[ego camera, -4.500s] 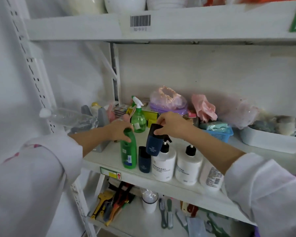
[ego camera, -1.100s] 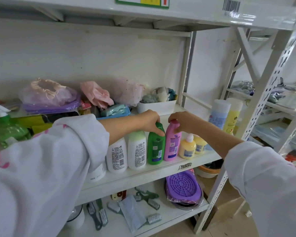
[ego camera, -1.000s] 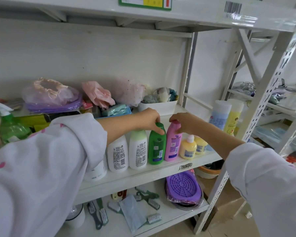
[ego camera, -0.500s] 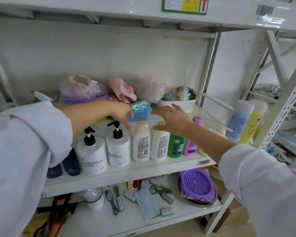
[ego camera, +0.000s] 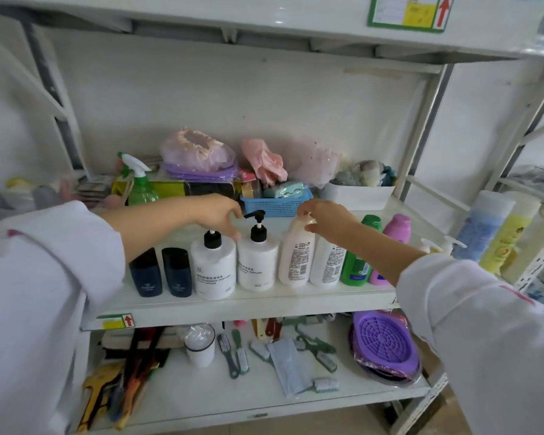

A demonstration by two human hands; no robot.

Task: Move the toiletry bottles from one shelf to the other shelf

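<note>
A: Where do the bottles stand?
B: In a row along the shelf (ego camera: 264,304) front. Left hand (ego camera: 218,215) curls loosely at the pump bottle (ego camera: 257,262), holding nothing.
A: The right hand (ego camera: 327,216)?
B: Its grip pinches the cream bottle (ego camera: 296,257) cap. Lift straight up, clear of its 2 neighbours.

Both my arms reach in from the lower corners of the frame toward its middle, white sleeves pushed back, forearms bare. My left hand (ego camera: 221,215) hangs palm down, fingers curled downward and loosely bunched. My right hand (ego camera: 328,218) sits just right of centre, fingers bent, thumb and fingertips pinched close together.
</note>
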